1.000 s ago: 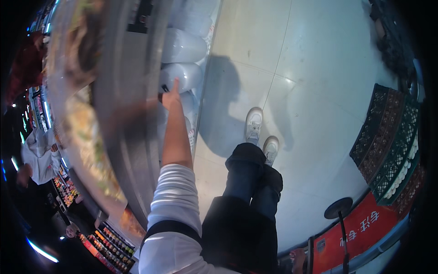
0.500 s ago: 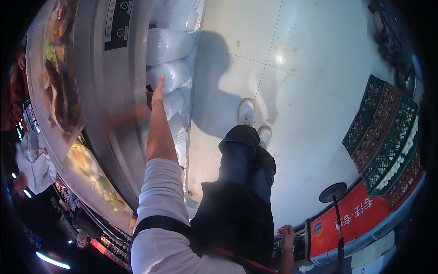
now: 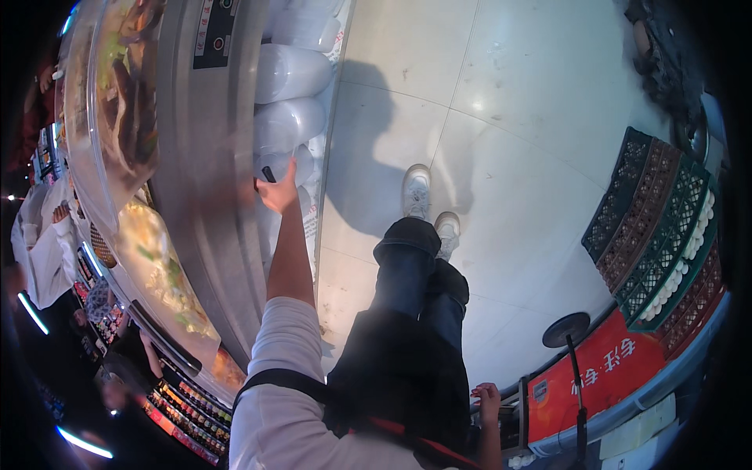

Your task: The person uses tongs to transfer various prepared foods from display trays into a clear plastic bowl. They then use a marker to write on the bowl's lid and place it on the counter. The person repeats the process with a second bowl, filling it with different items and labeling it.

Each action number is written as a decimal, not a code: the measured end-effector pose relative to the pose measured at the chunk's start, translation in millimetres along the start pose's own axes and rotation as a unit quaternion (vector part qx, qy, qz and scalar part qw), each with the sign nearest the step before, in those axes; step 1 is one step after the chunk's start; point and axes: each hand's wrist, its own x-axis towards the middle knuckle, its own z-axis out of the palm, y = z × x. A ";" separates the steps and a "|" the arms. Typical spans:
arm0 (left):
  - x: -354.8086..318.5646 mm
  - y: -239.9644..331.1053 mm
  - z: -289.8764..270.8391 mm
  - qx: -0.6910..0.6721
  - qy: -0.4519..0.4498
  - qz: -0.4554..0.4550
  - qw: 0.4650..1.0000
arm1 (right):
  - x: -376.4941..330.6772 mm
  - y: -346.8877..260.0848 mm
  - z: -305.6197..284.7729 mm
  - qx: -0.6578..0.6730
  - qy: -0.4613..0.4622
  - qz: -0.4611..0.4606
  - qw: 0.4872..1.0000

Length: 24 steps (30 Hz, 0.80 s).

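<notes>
My left hand [image 3: 280,190] reaches forward beside a steel counter, one digit stretched out and the others closed around a small black stick-like thing [image 3: 269,174]. What this black thing is, I cannot make out. Close by it lie several rounded, translucent white plastic containers [image 3: 288,124], packed in a row along the counter's foot. Down at the lower right hangs my right hand [image 3: 487,399], its fingers loosely bent and nothing visible in them.
The steel counter front [image 3: 205,149] has a control panel [image 3: 213,35] and carries trays of food [image 3: 160,266] behind a clear cover. Stacked plastic crates with eggs [image 3: 654,227] stand at right above a red panel [image 3: 583,384]. Other people [image 3: 47,243] are at far left.
My left hand has drawn back toward me and slightly right, and the black thing came along with it. My right hand stays near my side.
</notes>
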 end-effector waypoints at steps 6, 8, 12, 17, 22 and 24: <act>-63.4 13.2 -64.0 -0.194 -0.128 0.208 0.950 | 3.3 1.0 -5.3 -0.009 0.009 -0.037 0.999; -102.4 -3.8 -95.0 -0.341 -0.317 0.133 0.875 | -3.5 -11.9 -2.5 -0.014 -0.004 -0.088 0.996; -152.5 28.8 -282.5 -0.430 -0.505 0.079 0.744 | -45.9 -106.3 24.7 -0.019 -0.040 -0.212 0.976; -154.0 13.9 -419.6 -0.558 -0.581 0.051 0.591 | -105.4 -244.2 63.2 -0.052 -0.040 -0.428 0.902; -97.2 1.1 -513.9 -0.619 -0.553 0.101 0.548 | -192.8 -360.6 119.7 -0.034 -0.074 -0.589 0.804; -80.2 -17.1 -538.4 -0.656 -0.542 0.022 0.525 | -234.9 -401.3 150.6 -0.079 -0.093 -0.653 0.748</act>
